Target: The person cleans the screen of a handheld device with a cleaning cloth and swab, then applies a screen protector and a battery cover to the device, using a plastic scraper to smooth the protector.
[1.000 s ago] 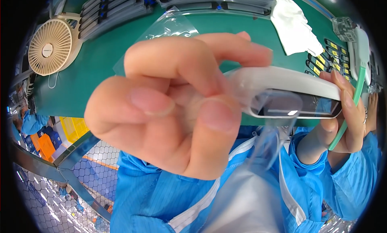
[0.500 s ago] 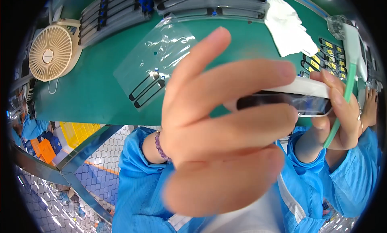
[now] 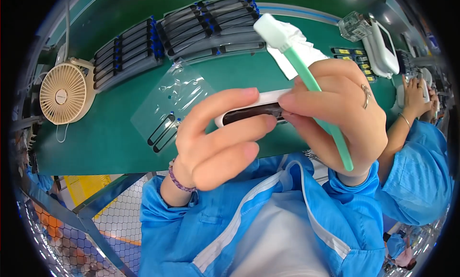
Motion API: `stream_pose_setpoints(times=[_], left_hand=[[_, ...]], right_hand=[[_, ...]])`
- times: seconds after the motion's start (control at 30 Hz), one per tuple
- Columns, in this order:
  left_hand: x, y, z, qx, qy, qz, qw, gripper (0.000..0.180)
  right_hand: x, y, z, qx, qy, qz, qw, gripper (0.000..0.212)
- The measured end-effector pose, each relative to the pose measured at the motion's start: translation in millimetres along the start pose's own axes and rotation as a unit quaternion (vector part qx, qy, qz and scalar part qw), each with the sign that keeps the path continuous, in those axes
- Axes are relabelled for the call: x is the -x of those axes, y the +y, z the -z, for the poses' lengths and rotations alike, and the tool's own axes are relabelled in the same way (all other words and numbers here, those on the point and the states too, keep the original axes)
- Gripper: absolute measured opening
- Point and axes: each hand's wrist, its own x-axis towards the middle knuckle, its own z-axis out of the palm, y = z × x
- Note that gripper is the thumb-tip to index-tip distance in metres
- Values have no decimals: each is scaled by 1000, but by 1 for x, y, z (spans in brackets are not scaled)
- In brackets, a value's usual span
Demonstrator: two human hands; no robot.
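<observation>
A slim, white, rounded device (image 3: 249, 113) with a long dark window is held up over the near edge of the green table. My left hand (image 3: 215, 138) grips its left end between the fingers, window toward me. My right hand (image 3: 347, 99) pinches the device's right end with thumb and fingertip; whether those tips also hold a bit of film there is hidden. Across the same right hand, tucked under the fingers, runs a green-handled swab (image 3: 306, 68) with its wide white head pointing up and away. Behind my left hand lies a clear plastic sheet (image 3: 158, 97) with two black oblong frames (image 3: 162, 133).
Stacked trays of black-framed parts (image 3: 211, 25) line the back. A beige fan (image 3: 61, 97) stands left. Beyond my right hand are a white cloth (image 3: 287, 68), yellow-labelled black strips (image 3: 354, 56), a clear box (image 3: 353, 28) and another white device (image 3: 383, 49). A co-worker's hand (image 3: 413, 99) works far right.
My left hand has drawn back from close to the camera. The device and right hand have shifted left in the picture, and the swab now tilts up to the left. The view has shifted too.
</observation>
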Motion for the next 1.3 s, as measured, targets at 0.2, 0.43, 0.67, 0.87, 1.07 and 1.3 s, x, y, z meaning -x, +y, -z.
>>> stream_pose_setpoints(times=[0.2,0.43,0.67,0.87,1.07,1.3], left_hand=[[-1,2,0,-29,15,12,999,31],[-3,6,3,-57,-10,28,998,21],[-19,5,10,-128,-101,11,987,23],[-55,31,2,-279,-275,-28,920,32],[-66,27,8,-233,-310,48,920,57],[-72,-43,35,-98,-146,384,906,46]], right_hand=[[-9,1,20,-30,-63,36,997,27],[-7,11,22,100,-7,132,986,30],[23,26,8,-175,70,-213,959,22],[55,24,-18,-109,26,-151,982,45],[65,25,-26,-105,61,-106,987,39],[80,51,-44,132,21,-304,943,74]])
